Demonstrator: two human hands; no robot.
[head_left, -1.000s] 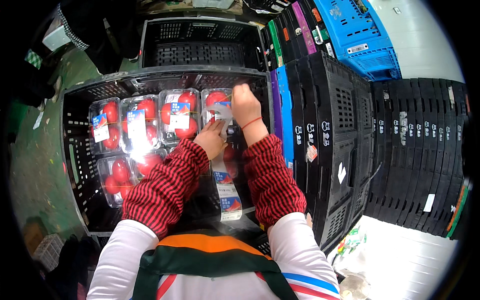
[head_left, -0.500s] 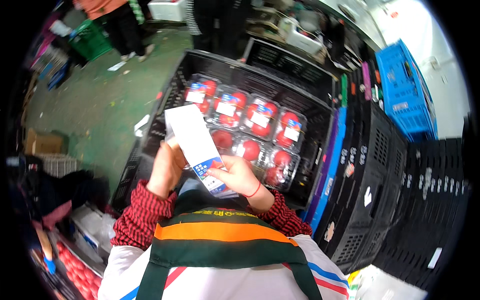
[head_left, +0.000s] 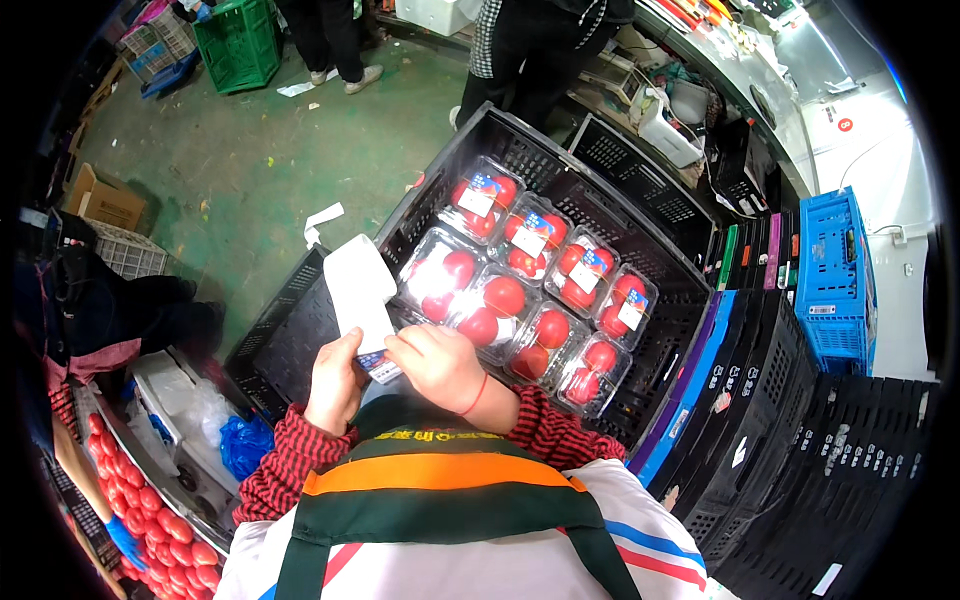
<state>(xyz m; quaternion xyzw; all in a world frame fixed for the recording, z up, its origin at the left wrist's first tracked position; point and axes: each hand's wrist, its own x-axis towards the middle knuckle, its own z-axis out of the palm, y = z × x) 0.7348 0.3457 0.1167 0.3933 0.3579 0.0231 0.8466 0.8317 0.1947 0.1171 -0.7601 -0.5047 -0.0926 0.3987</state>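
In front of my chest is a roll of labels (head_left: 358,285), its white backing strip hanging down to a blue printed label (head_left: 380,368). My left hand (head_left: 336,386) is closed on the strip's left edge, thumb up. My right hand (head_left: 448,372) pinches at the strip's right edge beside the printed label; its fingertips are partly hidden. Just beyond lies a black crate (head_left: 665,385) with several clear boxes of red tomatoes. The far-row boxes (head_left: 533,240) carry blue-and-white labels; no label shows on top of the near-row boxes (head_left: 488,312).
Stacked black crates (head_left: 760,370) and a blue crate (head_left: 835,260) stand on the right. An open black crate (head_left: 290,335) sits at left, near loose red tomatoes (head_left: 150,515) and a blue-gloved hand (head_left: 127,543). Other people stand beyond, near a green crate (head_left: 237,45).
The view has swung, so the crate sits further right. My right hand has gone from lying across the printed label to pinching the strip's edge, and the strip's printed end is lower between my hands.
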